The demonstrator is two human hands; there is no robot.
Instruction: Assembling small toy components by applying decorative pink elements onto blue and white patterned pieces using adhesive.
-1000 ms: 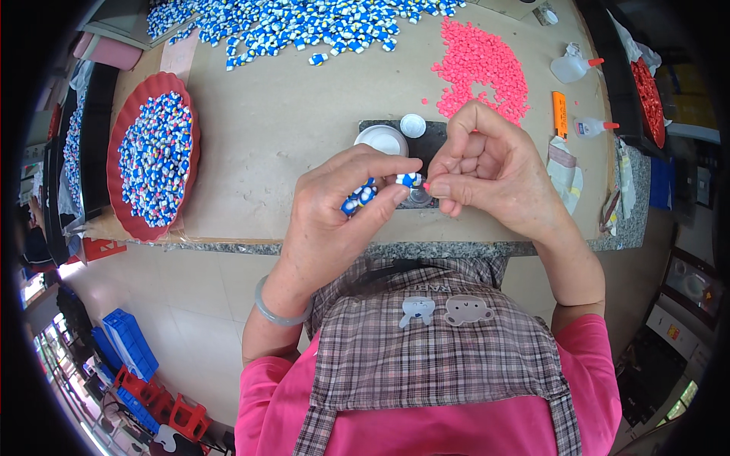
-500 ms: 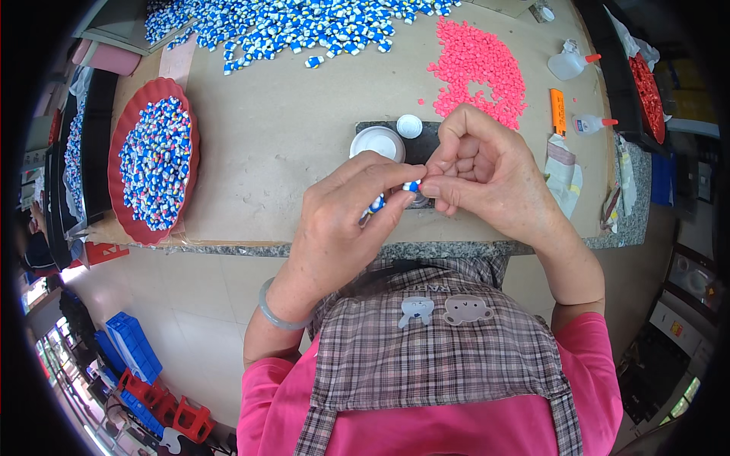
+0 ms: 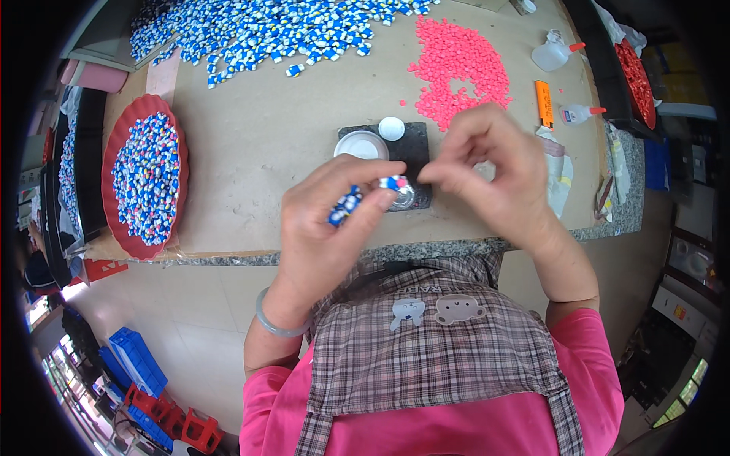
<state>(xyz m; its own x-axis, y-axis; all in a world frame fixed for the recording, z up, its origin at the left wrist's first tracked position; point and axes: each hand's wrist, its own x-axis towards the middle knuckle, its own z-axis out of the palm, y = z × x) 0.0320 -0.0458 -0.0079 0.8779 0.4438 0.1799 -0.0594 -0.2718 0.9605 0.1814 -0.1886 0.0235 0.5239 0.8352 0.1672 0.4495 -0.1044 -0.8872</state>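
My left hand [image 3: 334,220] is closed around several small blue-and-white pieces [image 3: 346,206], with one piece [image 3: 394,182] pinched at the fingertips. My right hand [image 3: 494,171] hovers just to the right of it, thumb and forefinger curled close together near that piece; I cannot tell whether they hold anything. Both hands are above a dark square slab [image 3: 414,144] on the table's near edge. On the slab sit a white round dish [image 3: 361,144], a small white cap [image 3: 391,128] and a small clear cup [image 3: 401,199].
A red oval tray [image 3: 114,156] heaped with blue-and-white pieces lies at the left. A spread of blue-and-white pieces [image 3: 266,30] and a pile of pink pieces [image 3: 460,68] lie farther back. Glue bottles [image 3: 578,114], an orange lighter [image 3: 544,103] and crumpled wrappers [image 3: 559,167] sit at the right.
My right hand has drawn slightly away to the right from the left hand's fingertips; before, both hands were joined at the piece. The view has shifted a little.
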